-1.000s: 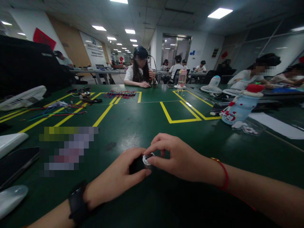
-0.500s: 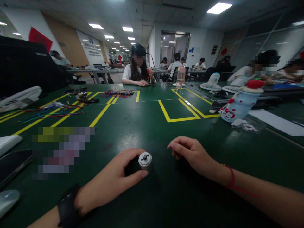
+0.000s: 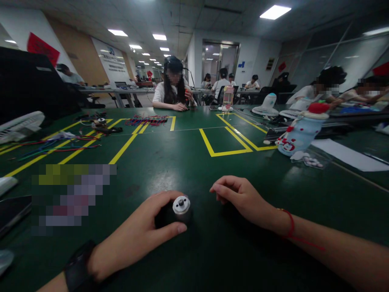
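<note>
Lower centre: left hand (image 3: 136, 239) grip closed around small motor (image 3: 179, 207) on green worktop (image 3: 188, 162); right hand (image 3: 243, 198) loosely curled, empty, just beside.

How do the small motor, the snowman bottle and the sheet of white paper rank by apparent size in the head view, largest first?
1. Sheet of white paper, at the right.
2. Snowman bottle, lying on the green table.
3. Small motor, held in the left hand.

The motor is nearest the camera, so true sizes stay unsure.
</note>
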`<state>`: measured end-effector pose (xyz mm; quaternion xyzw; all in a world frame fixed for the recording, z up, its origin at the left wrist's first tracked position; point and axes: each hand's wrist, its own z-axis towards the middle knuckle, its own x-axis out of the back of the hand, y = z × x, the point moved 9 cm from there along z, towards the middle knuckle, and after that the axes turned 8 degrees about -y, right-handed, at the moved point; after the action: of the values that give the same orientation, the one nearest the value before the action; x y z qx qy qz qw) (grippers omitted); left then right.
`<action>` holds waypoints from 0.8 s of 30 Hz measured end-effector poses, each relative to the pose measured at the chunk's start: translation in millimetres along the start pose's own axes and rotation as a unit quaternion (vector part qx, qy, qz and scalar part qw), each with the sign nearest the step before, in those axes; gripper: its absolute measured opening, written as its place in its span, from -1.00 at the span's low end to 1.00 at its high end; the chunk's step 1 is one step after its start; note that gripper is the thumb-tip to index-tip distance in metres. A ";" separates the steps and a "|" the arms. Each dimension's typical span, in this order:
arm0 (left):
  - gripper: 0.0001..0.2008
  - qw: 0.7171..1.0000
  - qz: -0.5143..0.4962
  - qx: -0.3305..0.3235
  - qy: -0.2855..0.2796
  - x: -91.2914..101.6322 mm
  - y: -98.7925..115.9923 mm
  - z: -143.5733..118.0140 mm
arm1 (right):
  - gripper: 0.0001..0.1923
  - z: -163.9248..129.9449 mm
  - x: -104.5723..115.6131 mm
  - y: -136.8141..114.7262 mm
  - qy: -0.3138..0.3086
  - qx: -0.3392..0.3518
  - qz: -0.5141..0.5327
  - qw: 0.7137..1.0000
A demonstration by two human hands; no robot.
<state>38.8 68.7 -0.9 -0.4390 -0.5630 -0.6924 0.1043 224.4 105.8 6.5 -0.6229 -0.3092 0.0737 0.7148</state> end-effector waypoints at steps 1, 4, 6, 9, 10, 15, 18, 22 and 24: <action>-0.56 1.000 -0.003 -0.005 0.000 0.1 1.5 0.5 | -0.78 1.1 -3.6 -2.3 -0.016 0.004 -0.019 1.000; -0.63 1.000 -0.019 -0.015 -0.011 -0.8 6.1 3.0 | -0.80 6.1 -20.3 -9.2 -0.095 0.012 -0.077 0.992; -0.68 0.999 -0.028 -0.016 -0.019 -1.8 7.6 4.4 | -0.81 10.3 -29.6 -14.9 -0.135 0.015 -0.098 0.986; -0.70 0.999 -0.029 -0.019 -0.019 -2.2 8.2 5.2 | -0.82 17.8 -32.0 -31.9 -0.117 0.044 -0.090 0.988; -0.69 0.999 -0.028 -0.021 -0.017 -2.2 8.1 5.3 | -0.82 19.6 -32.4 -38.8 -0.104 0.058 -0.084 0.989; -0.65 0.999 -0.032 -0.029 -0.011 -2.5 7.3 5.3 | -0.83 21.9 -48.2 -66.1 -0.096 0.132 -0.158 0.974; -0.65 0.999 -0.035 -0.031 -0.013 -3.2 7.3 5.0 | -0.86 22.1 -51.6 -74.6 -0.085 0.159 -0.186 0.966; -0.64 0.999 -0.031 -0.026 -0.010 -1.9 7.2 4.0 | -0.89 18.6 -33.7 -82.7 -0.026 0.178 -0.162 0.970; -0.66 0.999 -0.026 -0.022 -0.013 -1.7 7.8 4.0 | -0.89 14.1 -24.4 -77.5 -0.012 0.165 -0.156 0.974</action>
<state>46.8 68.9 3.1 -0.4354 -0.5597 -0.7017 0.0695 175.7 89.3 71.0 -0.4399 -0.3946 0.0190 0.8065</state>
